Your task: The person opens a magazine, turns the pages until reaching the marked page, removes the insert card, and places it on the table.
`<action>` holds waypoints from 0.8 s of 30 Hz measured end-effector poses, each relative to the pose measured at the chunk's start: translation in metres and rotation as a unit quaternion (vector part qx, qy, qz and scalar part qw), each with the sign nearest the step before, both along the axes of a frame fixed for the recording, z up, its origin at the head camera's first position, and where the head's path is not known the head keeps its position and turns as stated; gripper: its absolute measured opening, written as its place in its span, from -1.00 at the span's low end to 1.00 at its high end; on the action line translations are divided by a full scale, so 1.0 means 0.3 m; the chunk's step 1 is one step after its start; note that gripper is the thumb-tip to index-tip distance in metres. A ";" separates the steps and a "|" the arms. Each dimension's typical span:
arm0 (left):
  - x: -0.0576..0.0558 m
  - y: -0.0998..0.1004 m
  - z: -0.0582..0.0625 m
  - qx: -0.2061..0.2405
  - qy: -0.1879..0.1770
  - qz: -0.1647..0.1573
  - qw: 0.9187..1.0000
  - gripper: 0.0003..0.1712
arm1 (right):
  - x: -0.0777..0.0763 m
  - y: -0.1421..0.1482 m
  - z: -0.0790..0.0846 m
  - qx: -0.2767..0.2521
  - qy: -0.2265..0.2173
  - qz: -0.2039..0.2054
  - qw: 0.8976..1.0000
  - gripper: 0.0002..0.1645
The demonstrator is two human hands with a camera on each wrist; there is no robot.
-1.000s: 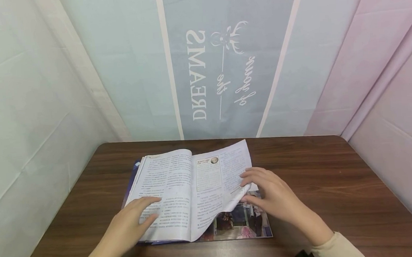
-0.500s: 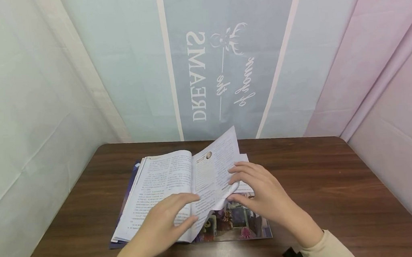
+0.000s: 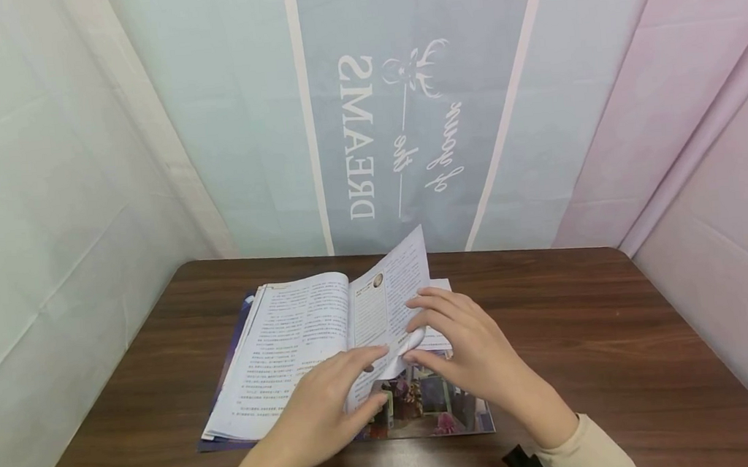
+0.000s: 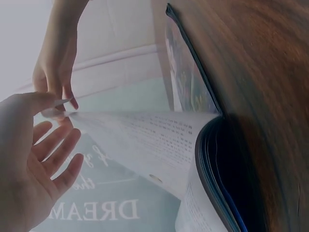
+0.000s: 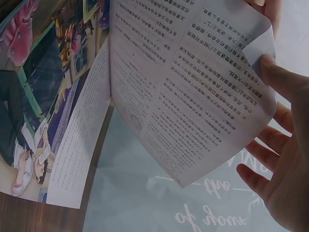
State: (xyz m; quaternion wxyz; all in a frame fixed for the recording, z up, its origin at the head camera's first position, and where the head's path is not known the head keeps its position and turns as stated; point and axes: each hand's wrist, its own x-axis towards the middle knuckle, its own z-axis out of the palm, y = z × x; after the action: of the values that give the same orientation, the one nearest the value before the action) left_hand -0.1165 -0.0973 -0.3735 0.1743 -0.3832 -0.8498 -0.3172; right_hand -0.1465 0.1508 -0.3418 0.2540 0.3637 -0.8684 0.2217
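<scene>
An open magazine [image 3: 277,344] lies on the table, one printed page [image 3: 398,283] raised from its right side. My right hand [image 3: 468,343] pinches that page near its lower outer corner; in the right wrist view the thumb [image 5: 282,77] presses the folded-over corner [image 5: 260,50] with the fingers behind the sheet. My left hand [image 3: 328,406] reaches across the left page to the raised page's bottom edge, thumb and index finger apart on either side of it. Its other fingers [image 4: 60,150] are loosely bent in the left wrist view. Under the raised page shows a colour illustration [image 3: 427,405].
The magazine rests on a dark wood-grain table [image 3: 620,339]. Behind it hangs a pale cloth backdrop [image 3: 260,125] with mirrored white lettering. Cloth walls stand at left and right. A black strap piece [image 3: 527,463] sits by the right sleeve [image 3: 585,455].
The left hand has moved right, from the left page to the raised page's lower edge. The right hand has shifted left, lifting and bending the page further off the illustration.
</scene>
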 end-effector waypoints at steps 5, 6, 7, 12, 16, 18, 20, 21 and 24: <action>-0.001 0.013 -0.004 0.021 0.029 -0.004 0.999 -0.44 | -0.001 -0.011 0.005 -0.009 0.004 0.009 1.000 -0.59; -0.002 0.016 -0.004 0.027 0.035 -0.006 0.999 -0.45 | -0.001 -0.013 0.007 -0.011 0.005 0.011 1.000 -0.58; -0.003 0.018 -0.004 0.033 0.042 -0.007 0.999 -0.46 | -0.002 -0.016 0.007 -0.014 0.008 0.013 1.000 -0.58; -0.006 0.021 -0.001 0.044 0.043 0.006 0.998 -0.44 | 0.000 -0.023 0.010 -0.031 0.016 0.019 0.999 -0.58; -0.008 0.013 -0.002 0.044 0.038 0.024 0.998 -0.44 | 0.009 -0.023 0.013 -0.055 0.019 0.027 0.998 -0.54; -0.008 0.005 -0.003 0.043 0.032 0.035 0.998 -0.41 | 0.015 -0.022 0.015 -0.066 0.019 0.031 0.997 -0.50; -0.007 -0.005 -0.005 0.042 0.029 0.046 0.998 -0.36 | 0.021 -0.019 0.015 -0.073 0.021 0.032 0.997 -0.48; -0.007 -0.010 -0.007 0.042 0.030 0.051 0.997 -0.34 | 0.023 -0.017 0.014 -0.075 0.021 0.032 0.996 -0.47; -0.007 -0.029 -0.016 0.042 0.031 0.062 0.997 -0.27 | 0.030 -0.009 0.008 -0.073 0.016 0.030 0.997 -0.48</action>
State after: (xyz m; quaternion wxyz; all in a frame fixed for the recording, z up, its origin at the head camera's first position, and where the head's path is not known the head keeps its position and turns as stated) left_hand -0.1185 -0.1060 -0.3783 0.2359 -0.3319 -0.8519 -0.3293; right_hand -0.1375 0.1482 -0.3395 0.2873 0.3737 -0.8342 0.2863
